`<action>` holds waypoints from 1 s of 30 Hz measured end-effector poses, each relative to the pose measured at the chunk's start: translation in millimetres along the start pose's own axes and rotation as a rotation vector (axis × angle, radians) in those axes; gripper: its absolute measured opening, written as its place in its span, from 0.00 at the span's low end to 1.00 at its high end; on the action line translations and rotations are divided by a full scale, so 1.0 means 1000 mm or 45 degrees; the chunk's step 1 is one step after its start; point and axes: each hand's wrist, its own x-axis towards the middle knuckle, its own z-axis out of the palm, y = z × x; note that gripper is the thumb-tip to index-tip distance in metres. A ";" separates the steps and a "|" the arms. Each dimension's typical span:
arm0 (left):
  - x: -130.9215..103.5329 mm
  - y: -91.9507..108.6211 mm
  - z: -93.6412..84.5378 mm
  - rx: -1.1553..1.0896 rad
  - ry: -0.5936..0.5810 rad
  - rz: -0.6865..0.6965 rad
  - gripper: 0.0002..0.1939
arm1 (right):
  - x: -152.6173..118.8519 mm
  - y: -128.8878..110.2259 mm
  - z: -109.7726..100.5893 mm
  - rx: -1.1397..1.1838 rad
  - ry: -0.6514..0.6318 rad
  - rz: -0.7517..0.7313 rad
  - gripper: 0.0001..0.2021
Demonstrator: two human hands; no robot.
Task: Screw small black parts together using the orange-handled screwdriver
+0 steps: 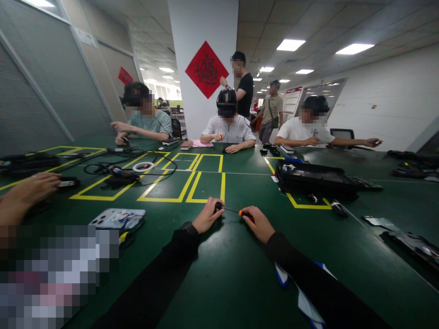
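"Three people sit along the far side of the green table (219, 283): one in pale green (154, 121), one in a white shirt (229, 130), one in a white T-shirt (303, 132). What else is in the room?"

"A white column (206, 18) with a red diamond poster (206, 68), and bright ceiling panels (291, 45). Near the column stands someone in a black top (245, 93); another person (272, 109) is on foot farther right."

"And the tabletop?"

"Yellow tape (161, 199) marks rectangles on it. Among dark cables on the left lies a white ring (142, 171); a long black tray (315, 176) sits to the right. At the near left, a co-worker's hand (34, 188) reaches in beside a dark device (68, 183)."

"Now the wearer's own hands?"

"Both forearms come in from the near edge in black sleeves (154, 274), angled toward each other, hands low over the table at its middle. The left hand (206, 216) has its fingers curled closely about a small black part (218, 207)."

"The right?"

"The right hand (258, 222) is closed round the handle of an orange-and-black screwdriver (242, 213), knuckles up. Its thin shaft spans the gap between the hands, pointing left at the part. Whether the tip touches it, I cannot tell."
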 end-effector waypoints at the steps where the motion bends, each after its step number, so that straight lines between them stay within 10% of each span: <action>1: 0.000 -0.001 0.001 0.004 0.006 0.012 0.11 | 0.000 0.000 0.000 -0.001 -0.001 0.000 0.09; 30: 0.001 -0.005 -0.001 0.166 0.129 -0.111 0.19 | 0.001 0.001 -0.001 -0.004 0.006 0.004 0.10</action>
